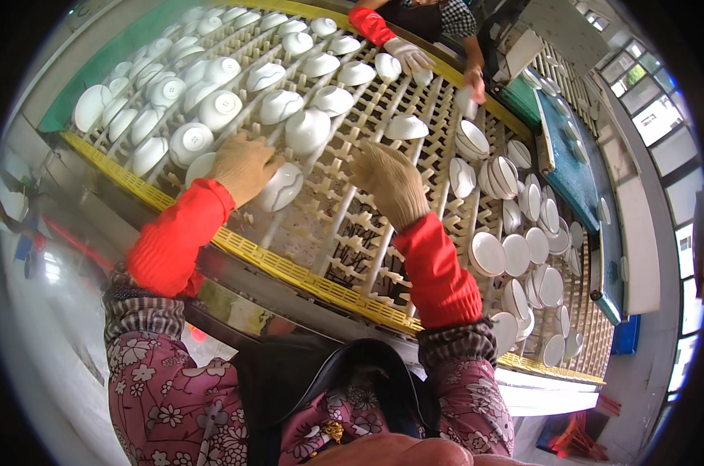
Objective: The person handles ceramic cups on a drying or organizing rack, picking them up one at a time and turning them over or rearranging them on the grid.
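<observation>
My left hand (245, 167), in a tan knit glove, has its fingers closed at the edge of a white bowl (282, 188) tilted on the rack conveyor (321, 210). Another white bowl (200, 167) lies partly hidden behind that hand. Over the middle of the conveyor is my right hand (389, 182), in the same kind of glove. Its fingers are loosely bent and apart, with nothing visible in them. An upturned white bowl (307, 130) rests between my hands, a little farther off. Beyond my right hand sits one more bowl (406, 127).
Rows of white bowls (220, 109) cover the conveyor's left part. Several white dishes (515, 255) stand in the slots at right. Yellow guard strips (313, 286) line the near edge. Across the conveyor, a co-worker's gloved hand (410, 56) and bare hand (474, 84) work among bowls. A teal belt (573, 155) carries dishes.
</observation>
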`<state>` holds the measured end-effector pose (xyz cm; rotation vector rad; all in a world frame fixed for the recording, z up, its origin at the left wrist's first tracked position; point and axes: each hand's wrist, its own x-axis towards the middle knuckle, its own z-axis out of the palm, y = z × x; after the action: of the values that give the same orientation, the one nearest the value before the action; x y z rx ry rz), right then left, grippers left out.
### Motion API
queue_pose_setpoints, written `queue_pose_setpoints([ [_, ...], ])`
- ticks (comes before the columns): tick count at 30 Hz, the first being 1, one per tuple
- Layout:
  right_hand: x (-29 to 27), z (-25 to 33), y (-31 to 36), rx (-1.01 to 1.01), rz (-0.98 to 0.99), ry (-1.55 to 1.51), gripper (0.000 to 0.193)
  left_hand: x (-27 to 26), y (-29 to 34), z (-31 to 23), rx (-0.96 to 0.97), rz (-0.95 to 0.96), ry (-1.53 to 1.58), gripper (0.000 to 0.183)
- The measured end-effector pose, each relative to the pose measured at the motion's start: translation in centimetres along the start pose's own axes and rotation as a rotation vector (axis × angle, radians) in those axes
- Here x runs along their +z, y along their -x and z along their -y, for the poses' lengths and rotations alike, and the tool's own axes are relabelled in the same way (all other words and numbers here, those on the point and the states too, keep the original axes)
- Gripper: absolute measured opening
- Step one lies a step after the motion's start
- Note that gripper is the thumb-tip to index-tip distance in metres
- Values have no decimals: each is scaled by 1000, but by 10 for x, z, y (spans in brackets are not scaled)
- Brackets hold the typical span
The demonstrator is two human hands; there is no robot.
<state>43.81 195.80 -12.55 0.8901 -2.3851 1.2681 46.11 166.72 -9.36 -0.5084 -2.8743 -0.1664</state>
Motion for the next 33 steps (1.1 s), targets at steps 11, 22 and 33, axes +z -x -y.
queue_pose_setpoints([
  [11,-172,12,216,491,-379,1069,59,8,-20,-152,751,-134,19,84],
  [22,-167,0,207,724,-22,1191,37,94,-73,-314,990,51,-309,51],
  [33,-154,-43,179,789,185,1266,20,24,-84,-179,703,62,223,29],
])
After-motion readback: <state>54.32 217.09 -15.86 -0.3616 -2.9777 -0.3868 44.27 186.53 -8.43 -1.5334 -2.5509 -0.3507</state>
